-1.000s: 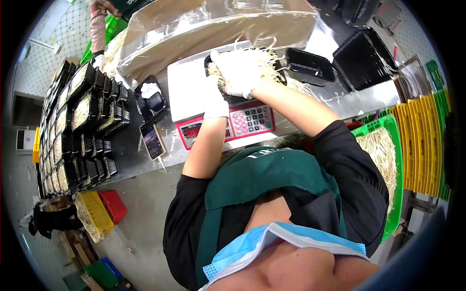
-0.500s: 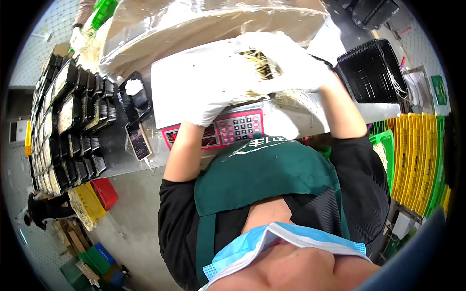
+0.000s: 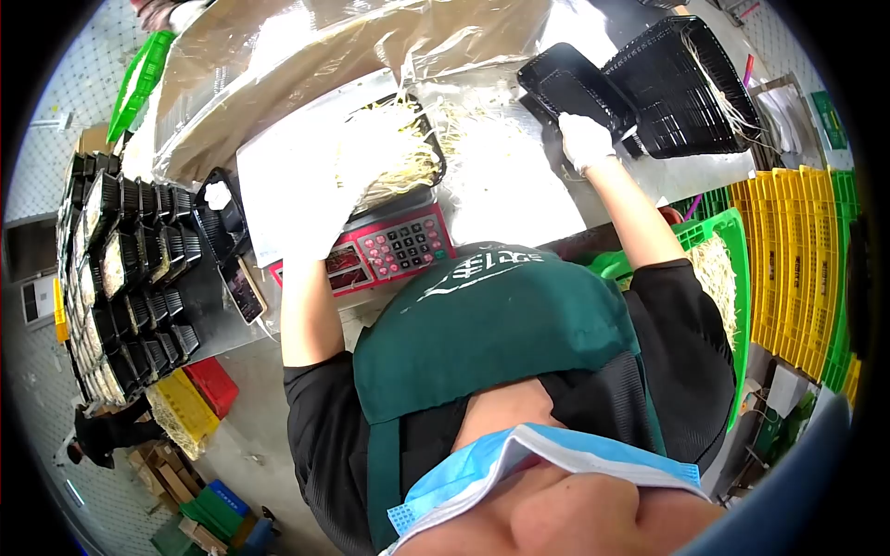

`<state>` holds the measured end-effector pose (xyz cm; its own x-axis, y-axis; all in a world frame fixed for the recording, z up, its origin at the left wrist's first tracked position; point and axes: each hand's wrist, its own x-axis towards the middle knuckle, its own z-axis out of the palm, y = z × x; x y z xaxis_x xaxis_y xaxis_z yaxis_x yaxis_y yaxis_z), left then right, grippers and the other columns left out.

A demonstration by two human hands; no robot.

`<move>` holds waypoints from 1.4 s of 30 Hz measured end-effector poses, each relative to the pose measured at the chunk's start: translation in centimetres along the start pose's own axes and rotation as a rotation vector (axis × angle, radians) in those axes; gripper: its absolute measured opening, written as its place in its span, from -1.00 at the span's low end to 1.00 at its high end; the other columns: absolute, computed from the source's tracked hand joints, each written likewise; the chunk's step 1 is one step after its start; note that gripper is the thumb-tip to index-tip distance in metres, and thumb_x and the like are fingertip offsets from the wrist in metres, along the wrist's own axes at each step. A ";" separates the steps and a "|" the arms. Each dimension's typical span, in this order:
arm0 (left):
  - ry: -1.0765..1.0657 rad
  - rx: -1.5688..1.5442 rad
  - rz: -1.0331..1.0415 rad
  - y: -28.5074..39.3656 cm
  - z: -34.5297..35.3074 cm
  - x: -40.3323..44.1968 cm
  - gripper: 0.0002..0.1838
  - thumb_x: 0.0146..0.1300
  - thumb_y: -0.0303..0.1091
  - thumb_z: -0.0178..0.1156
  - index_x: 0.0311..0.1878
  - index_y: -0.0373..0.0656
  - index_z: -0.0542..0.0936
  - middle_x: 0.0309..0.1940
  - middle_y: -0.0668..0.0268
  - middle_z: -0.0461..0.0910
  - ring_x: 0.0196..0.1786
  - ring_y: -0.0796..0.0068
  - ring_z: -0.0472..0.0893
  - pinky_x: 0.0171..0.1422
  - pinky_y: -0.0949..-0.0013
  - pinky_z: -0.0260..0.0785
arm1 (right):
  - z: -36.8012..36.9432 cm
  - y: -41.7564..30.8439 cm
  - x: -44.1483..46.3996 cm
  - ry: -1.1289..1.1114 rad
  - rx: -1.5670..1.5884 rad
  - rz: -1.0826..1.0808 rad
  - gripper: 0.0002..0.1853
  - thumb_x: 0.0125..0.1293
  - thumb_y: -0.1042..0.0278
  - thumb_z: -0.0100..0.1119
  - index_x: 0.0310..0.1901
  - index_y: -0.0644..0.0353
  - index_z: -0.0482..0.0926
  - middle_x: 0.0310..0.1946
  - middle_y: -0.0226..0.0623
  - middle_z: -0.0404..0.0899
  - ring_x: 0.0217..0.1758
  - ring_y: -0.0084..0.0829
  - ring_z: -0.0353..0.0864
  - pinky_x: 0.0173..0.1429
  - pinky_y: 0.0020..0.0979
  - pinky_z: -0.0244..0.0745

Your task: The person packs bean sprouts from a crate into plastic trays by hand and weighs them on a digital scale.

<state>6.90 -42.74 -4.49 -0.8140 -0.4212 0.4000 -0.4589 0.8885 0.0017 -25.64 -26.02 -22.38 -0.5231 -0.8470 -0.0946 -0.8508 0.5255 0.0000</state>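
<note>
Pale sprouts (image 3: 394, 148) fill a black tray on a scale with a red keypad panel (image 3: 399, 243). My left hand (image 3: 320, 204), in a white glove, is at the left side of that tray; glare washes out its fingers. My gloved right hand (image 3: 586, 144) is closed on the near edge of an empty black tray (image 3: 577, 88), to the right of the scale. Loose sprouts (image 3: 477, 130) lie on a bright white surface between the two trays.
Stacked black trays of sprouts (image 3: 120, 264) stand at the left, near a phone (image 3: 243, 292). A larger black container (image 3: 686, 88) is at the upper right. Green (image 3: 732, 278) and yellow crates (image 3: 793, 269) are at the right. Another person (image 3: 107, 431) is at the lower left.
My right hand has left the sprouts and moved right to the empty tray, which is now tilted. My left hand has shifted left with the view. The filled tray on the scale is more exposed.
</note>
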 end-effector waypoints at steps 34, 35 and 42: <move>0.206 -0.704 0.015 -3.2 6.0 -4.1 -0.63 0.26 -0.10 0.07 -0.01 -0.11 0.59 -0.08 0.23 0.61 -0.01 0.21 0.55 0.12 0.18 0.37 | -16.6 -19.3 -1.1 0.133 0.137 -1.026 -0.27 0.00 0.04 0.33 0.18 0.28 0.38 0.01 0.01 0.49 0.11 -0.09 0.46 0.28 -0.17 0.26; 0.203 -0.711 0.018 -3.2 6.0 -4.1 -0.63 0.26 -0.10 0.07 -0.01 -0.11 0.59 -0.08 0.23 0.61 -0.01 0.21 0.55 0.12 0.18 0.37 | -17.1 -19.7 -1.1 0.130 0.136 -1.019 -0.27 0.00 0.04 0.33 0.18 0.28 0.38 0.01 0.01 0.49 0.11 -0.09 0.46 0.28 -0.17 0.26; 0.181 -0.895 -0.051 -3.5 5.7 -4.7 -0.70 0.14 -0.29 0.21 -0.06 -0.15 0.60 -0.15 0.18 0.61 -0.11 0.23 0.57 -0.01 0.24 0.43 | -14.5 -19.4 0.5 0.060 0.172 -0.787 -0.70 0.28 0.32 -0.07 -0.03 0.17 0.54 -0.12 -0.02 0.57 -0.07 -0.10 0.55 0.03 -0.17 0.44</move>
<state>10.33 -44.86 -11.60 -0.6973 -0.4960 0.5174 0.0158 0.7110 0.7030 -10.11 -37.75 -8.00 0.2204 -0.9741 0.0511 -0.9537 -0.2262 -0.1982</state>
